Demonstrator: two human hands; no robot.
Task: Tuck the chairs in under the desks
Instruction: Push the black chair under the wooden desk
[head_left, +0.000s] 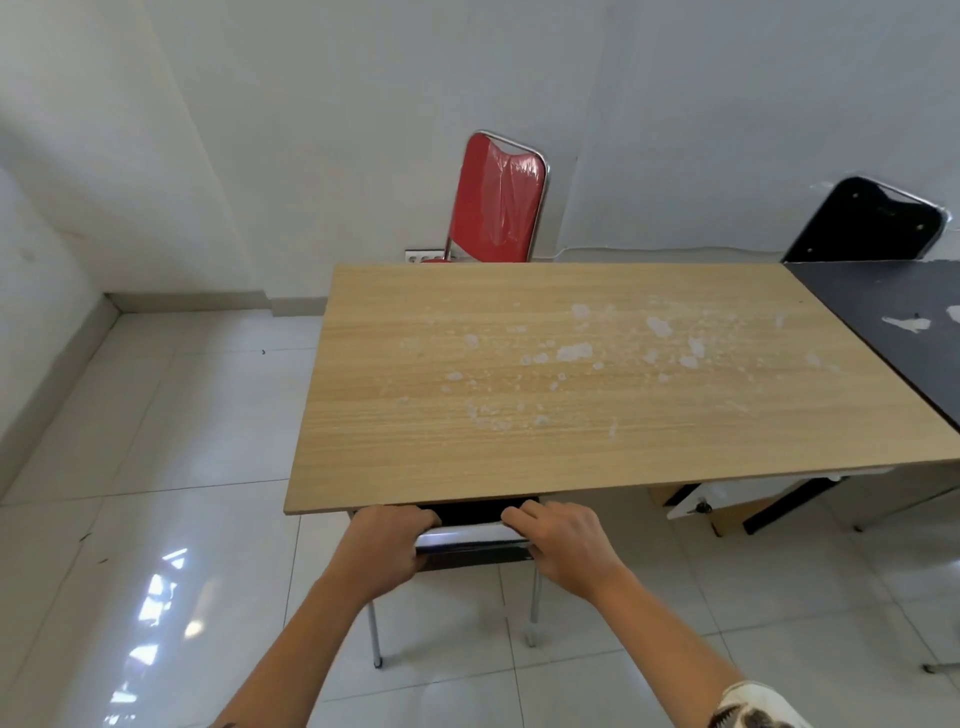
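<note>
A light wooden desk (519, 447) stands in front of me, its top speckled with white stains. At its near edge a black chair with a chrome frame (475, 535) is pushed mostly under the top; only its backrest top and rear legs show. My left hand (387, 543) grips the backrest's left corner and my right hand (563, 540) grips its right corner. A red chair (498, 202) stands at the desk's far side, its seat hidden behind the top.
A black desk (904, 301) adjoins the wooden one on the right, with a black chair back (872, 221) behind it. White walls close in at the far side and left. Glossy white tiles (156, 467) spread to the left. Boxes and black legs lie under the right end.
</note>
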